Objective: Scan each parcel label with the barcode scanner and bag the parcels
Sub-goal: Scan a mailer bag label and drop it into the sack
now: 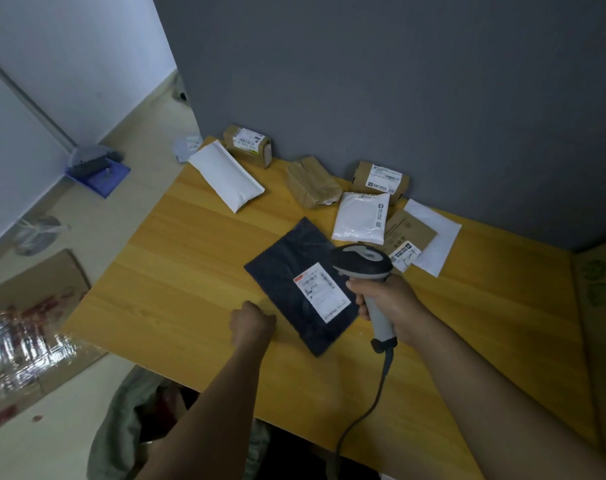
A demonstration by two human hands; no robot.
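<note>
A dark mailer parcel (291, 271) lies flat mid-table, its white label (320, 291) facing up. My right hand (386, 299) grips the handle of a grey barcode scanner (362, 261), whose head hangs over the parcel's right edge beside the label. My left hand (251, 322) is curled into a fist, holding nothing, on the table just left of the parcel's near corner. Further back lie a white padded mailer (225, 174), a white poly bag (360, 216), a brown envelope (407, 233) and three taped cardboard parcels (313, 181).
The wooden table (176, 271) stands against a grey partition (398, 81). The scanner's cable (367, 410) runs off the near edge. A greenish bag (121, 427) hangs open below the table's front edge. Flattened cardboard (27, 306) and a blue tray (98, 171) lie on the floor at the left.
</note>
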